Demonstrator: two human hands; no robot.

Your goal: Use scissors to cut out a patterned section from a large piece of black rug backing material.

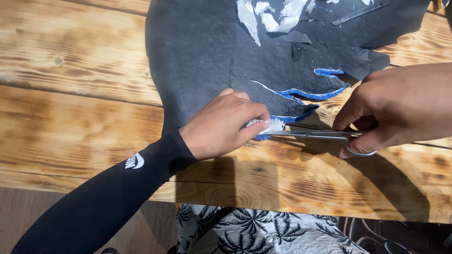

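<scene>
Pinching a small white frayed scrap [264,125] between thumb and fingertips of my left hand [221,126], at the lower edge of the dark grey fabric sheet [197,56]. Fingers curled tight together, knuckles up; black sleeve [108,197] runs back from the wrist toward the lower left.

Right hand [391,110] closed around the handles of the steel scissors [320,135], one finger through the visible ring. Scissors lie nearly level, just above the desk [70,108], tips pointing left and meeting the scrap right beside my left fingertips. Cannot tell whether the blades are parted or closed at the tip.

Fabric sheet lies flat on the wooden desk, spreading from my left hand up to the top edge of view. Its cut edges show a bright blue fringe [306,94], running in ragged strips between my two hands. More white frayed pieces [278,14] sit on the sheet near the top, well apart from my hands. A slim grey metal tool [360,12] lies near them at the upper right.
</scene>
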